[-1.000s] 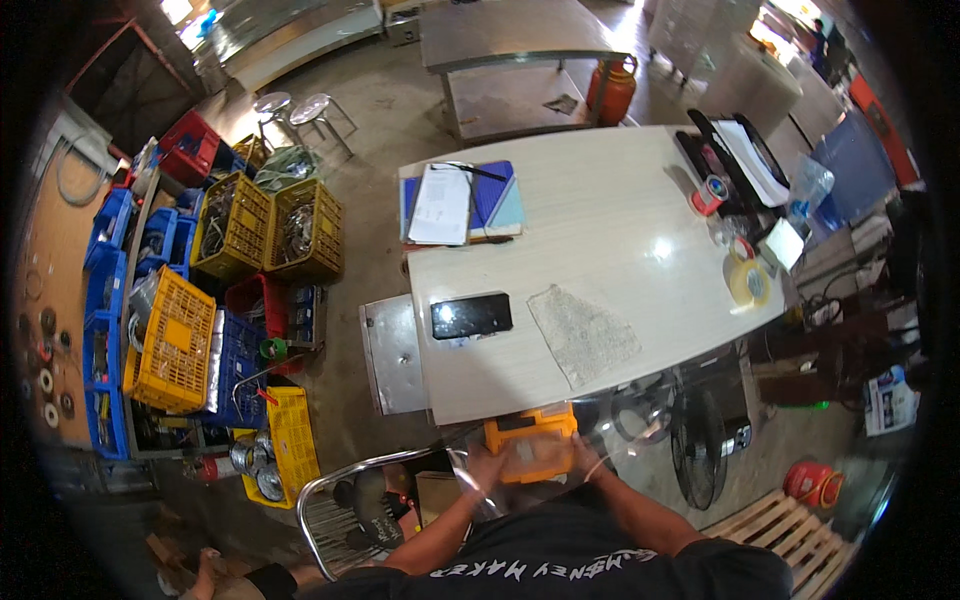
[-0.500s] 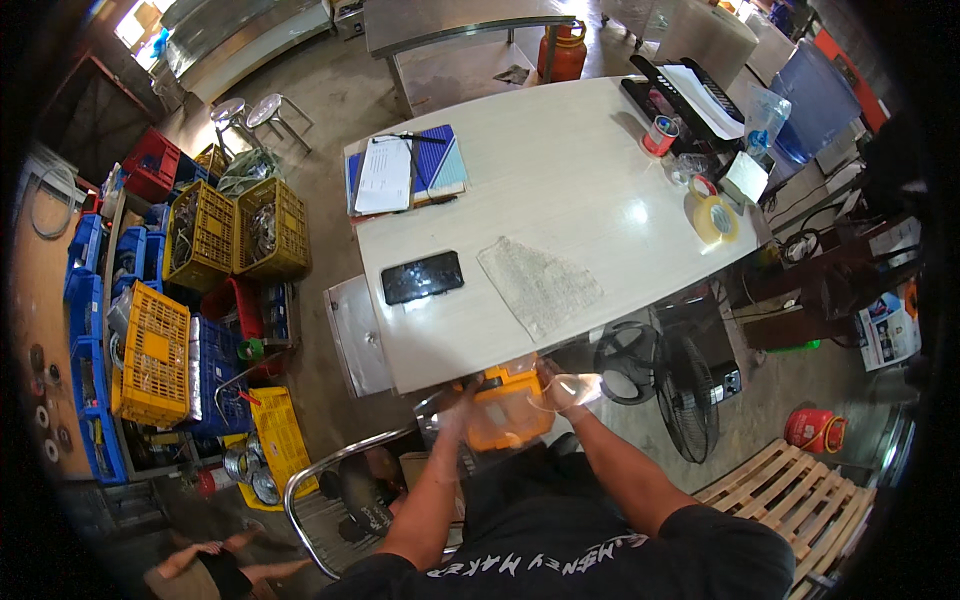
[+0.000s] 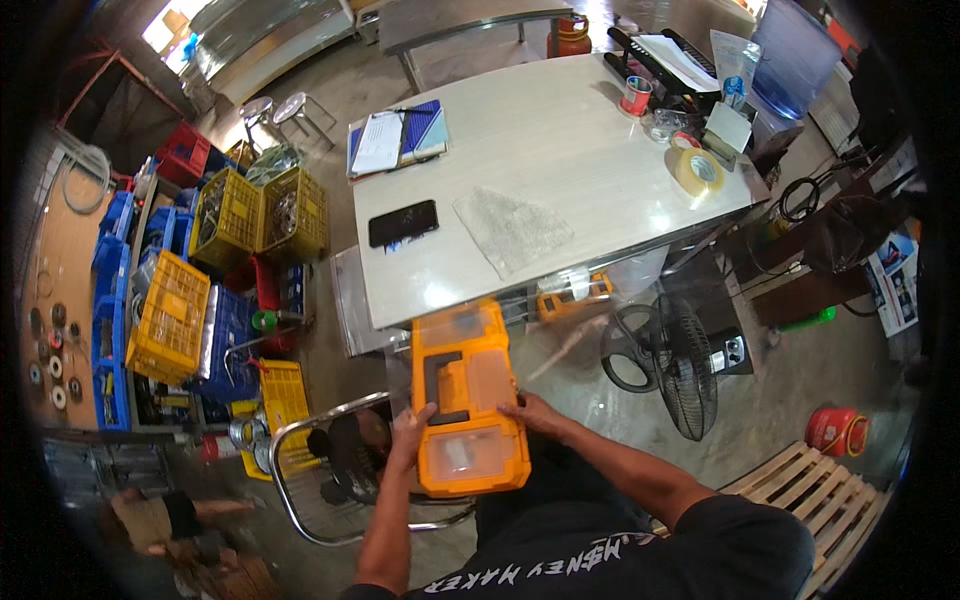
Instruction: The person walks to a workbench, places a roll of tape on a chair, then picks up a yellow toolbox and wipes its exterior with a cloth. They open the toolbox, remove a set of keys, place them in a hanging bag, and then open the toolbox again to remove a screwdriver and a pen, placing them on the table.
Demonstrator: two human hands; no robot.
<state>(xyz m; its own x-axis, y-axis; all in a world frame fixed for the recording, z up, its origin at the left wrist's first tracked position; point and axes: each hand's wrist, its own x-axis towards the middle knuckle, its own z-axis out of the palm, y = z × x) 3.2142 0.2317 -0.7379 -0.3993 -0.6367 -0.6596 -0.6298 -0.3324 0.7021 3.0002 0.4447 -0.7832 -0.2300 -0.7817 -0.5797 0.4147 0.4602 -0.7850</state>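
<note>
An orange toolbox organizer [image 3: 472,400] with clear compartment lids and a black handle is at the near edge of the desk [image 3: 560,150], on the person's side, its far end meeting that edge in the view. The left hand [image 3: 408,432] has its grip closed around the organizer's left side, thumb on top; the right hand's [image 3: 540,413] grip grasps the right side.

On the desk, a black smartphone [image 3: 403,223] lies near the left edge, a grey mottled sheet [image 3: 512,232] towards the near edge, a roll of clear tape [image 3: 699,172] towards the right end, and a blue folder [image 3: 428,128] at the far left. A black fan [image 3: 687,370] stands on the near side of the desk, towards its right.
</note>
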